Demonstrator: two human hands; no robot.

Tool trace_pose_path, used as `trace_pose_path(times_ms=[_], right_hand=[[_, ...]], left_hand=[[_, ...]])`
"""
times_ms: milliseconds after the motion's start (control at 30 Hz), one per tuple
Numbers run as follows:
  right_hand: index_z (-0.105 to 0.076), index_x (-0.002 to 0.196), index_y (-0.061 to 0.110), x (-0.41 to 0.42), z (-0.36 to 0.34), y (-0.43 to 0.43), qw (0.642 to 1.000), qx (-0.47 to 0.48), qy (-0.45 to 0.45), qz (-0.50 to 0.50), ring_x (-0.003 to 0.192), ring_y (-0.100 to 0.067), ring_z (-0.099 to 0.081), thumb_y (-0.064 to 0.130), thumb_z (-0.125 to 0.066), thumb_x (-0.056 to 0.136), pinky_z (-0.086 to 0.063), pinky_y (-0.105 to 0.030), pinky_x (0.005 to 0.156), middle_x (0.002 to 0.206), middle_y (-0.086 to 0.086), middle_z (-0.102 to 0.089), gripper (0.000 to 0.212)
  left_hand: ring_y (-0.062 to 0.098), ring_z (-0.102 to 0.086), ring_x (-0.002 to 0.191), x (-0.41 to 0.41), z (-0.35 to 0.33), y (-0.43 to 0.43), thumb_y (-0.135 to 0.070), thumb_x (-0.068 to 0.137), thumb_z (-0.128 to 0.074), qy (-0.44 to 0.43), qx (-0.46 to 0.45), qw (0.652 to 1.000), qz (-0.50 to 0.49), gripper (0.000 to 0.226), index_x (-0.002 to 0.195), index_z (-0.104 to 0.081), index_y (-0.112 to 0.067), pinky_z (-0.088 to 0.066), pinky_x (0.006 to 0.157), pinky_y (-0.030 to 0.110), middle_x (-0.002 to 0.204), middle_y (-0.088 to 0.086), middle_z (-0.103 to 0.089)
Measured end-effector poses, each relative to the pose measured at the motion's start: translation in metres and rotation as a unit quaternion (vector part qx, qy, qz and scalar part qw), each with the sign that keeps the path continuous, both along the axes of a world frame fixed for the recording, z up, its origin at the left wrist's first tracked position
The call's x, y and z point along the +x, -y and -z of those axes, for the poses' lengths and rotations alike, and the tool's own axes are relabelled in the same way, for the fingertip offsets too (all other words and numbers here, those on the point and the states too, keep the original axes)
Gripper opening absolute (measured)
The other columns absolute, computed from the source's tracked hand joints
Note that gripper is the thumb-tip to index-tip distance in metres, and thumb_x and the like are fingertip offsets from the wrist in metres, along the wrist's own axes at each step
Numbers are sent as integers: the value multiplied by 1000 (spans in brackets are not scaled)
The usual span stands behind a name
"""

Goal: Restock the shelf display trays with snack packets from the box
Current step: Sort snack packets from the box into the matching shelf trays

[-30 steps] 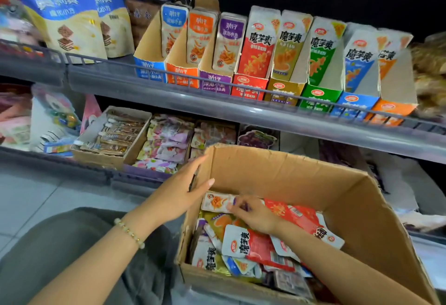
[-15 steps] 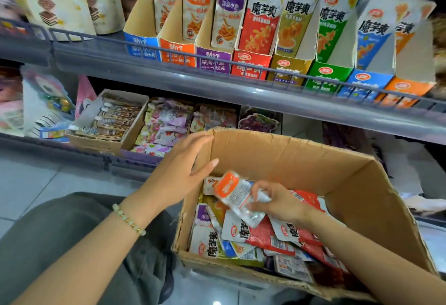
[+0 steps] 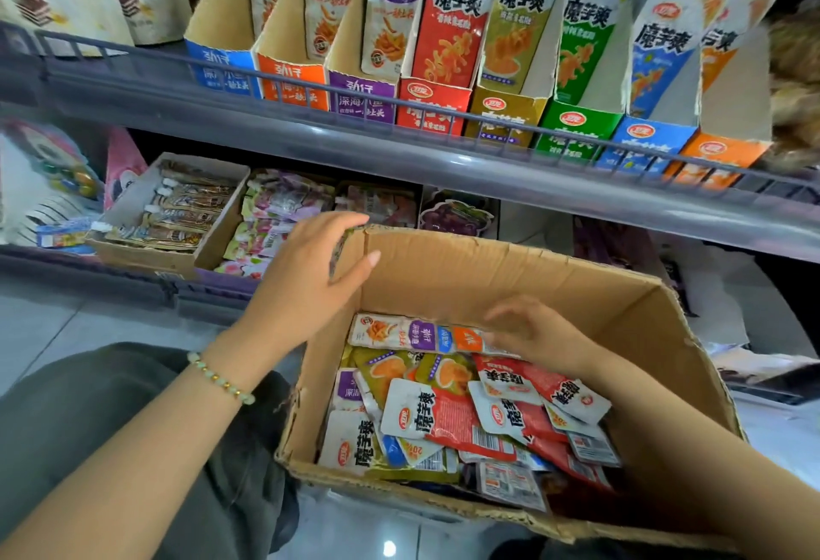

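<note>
Here the snack packets [image 3: 448, 420] lie heaped in the near box [image 3: 510, 280]. The right hand [image 3: 539, 335], blurred, reaches among them; whether it holds one I cannot tell. The left hand [image 3: 310, 275], fingers relaxed, rests against the far-left corner, likely steadying it. The display trays [image 3: 437, 105] stand on the shelf [image 3: 488, 169] beyond.

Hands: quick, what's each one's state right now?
Left hand: open, fingers at the cardboard box corner, holding nothing.
Right hand: open over the snack packets, blurred, no grip seen.
</note>
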State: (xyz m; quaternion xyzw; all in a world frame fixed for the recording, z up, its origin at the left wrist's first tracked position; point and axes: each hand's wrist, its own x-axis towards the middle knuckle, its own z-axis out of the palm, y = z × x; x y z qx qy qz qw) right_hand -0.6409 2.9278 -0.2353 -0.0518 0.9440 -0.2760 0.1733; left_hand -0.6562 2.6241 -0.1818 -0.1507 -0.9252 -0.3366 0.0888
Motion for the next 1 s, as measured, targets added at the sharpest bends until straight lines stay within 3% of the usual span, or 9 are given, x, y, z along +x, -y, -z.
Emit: trace_pose_path(times_ms=[167, 267, 367, 533, 667, 767, 833, 900, 1000], right_hand=[[-47, 139, 14, -22, 33, 70, 989, -59, 132, -5, 126, -19, -49, 43, -45, 99, -37, -27, 103, 141, -3, -51, 50], [-50, 139, 17, -33, 74, 91, 992, 29, 121, 36, 128, -27, -43, 57, -44, 94, -35, -34, 107, 140, -8, -47, 61], [-53, 133, 21, -29, 85, 98, 993, 72, 69, 58, 126, -25, -37, 58, -59, 85, -33, -35, 105, 132, -6, -43, 61], [-42, 93, 26, -18, 75, 79, 983, -72, 147, 81, 100, -22, -61, 40, -83, 70, -54, -40, 86, 112, -5, -59, 49], [-57, 96, 8, -8, 32, 63, 972, -189, 100, 100, 86, -25, -71, 13, -79, 76, -59, -43, 78, 102, -16, -71, 30], [-65, 105, 10, -5, -22, 65, 946, -296, 126, 35, 89, -25, -72, 9, -75, 79, -58, -40, 84, 99, -10, -74, 29], [-65, 111, 14, -8, -51, 75, 931, -342, 131, -13, 90, -21, -72, 9, -71, 80, -57, -29, 82, 100, -5, -75, 32], [-65, 112, 13, -14, -62, 82, 899, -418, 132, 5, 87, -18, -72, 14, -68, 79, -58, -24, 77, 99, -4, -75, 33], [-61, 118, 16, -24, -43, 95, 906, -393, 156, -9, 98, -14, -69, 33, -62, 83, -55, -27, 88, 110, 2, -71, 39]], left_hand=[[5, -36, 130, 3, 12, 11, -51, 88, -46, 60, 27, 998, -1, 61, 143, -36, -25, -30, 103, 26, 147, -5, -39], [-3, -34, 120, 6, 14, 10, -48, 91, -47, 75, 33, 997, 1, 58, 143, -34, -26, -30, 98, 23, 147, -6, -38], [5, -37, 128, 6, 14, 9, -45, 92, -48, 81, 33, 996, 8, 56, 143, -34, -26, -29, 97, 23, 147, -6, -37], [9, -34, 134, 6, 13, 5, -44, 93, -50, 97, 25, 995, 15, 56, 144, -31, -27, -26, 98, 20, 149, -8, -32], [9, -27, 138, 6, 11, 5, -53, 89, -49, 70, 9, 997, 15, 65, 145, -31, -26, -25, 110, 28, 152, -9, -27], [-3, -7, 139, 9, -1, -3, -76, 77, -46, 25, -69, 993, 97, 84, 147, -26, -33, -6, 112, 29, 153, -21, -16], [-9, -30, 128, 13, -8, -8, -71, 72, -57, 73, -67, 987, 129, 76, 137, -44, -33, -23, 113, 31, 141, -24, -35], [2, -64, 87, 11, -16, -5, -55, 73, -65, 153, 69, 980, 110, 46, 103, -65, -19, -56, 81, 37, 100, -11, -67], [5, -66, 64, 3, -18, 23, -45, 78, -72, 121, 219, 968, -11, 28, 87, -64, -21, -52, 58, 30, 80, -1, -69]])
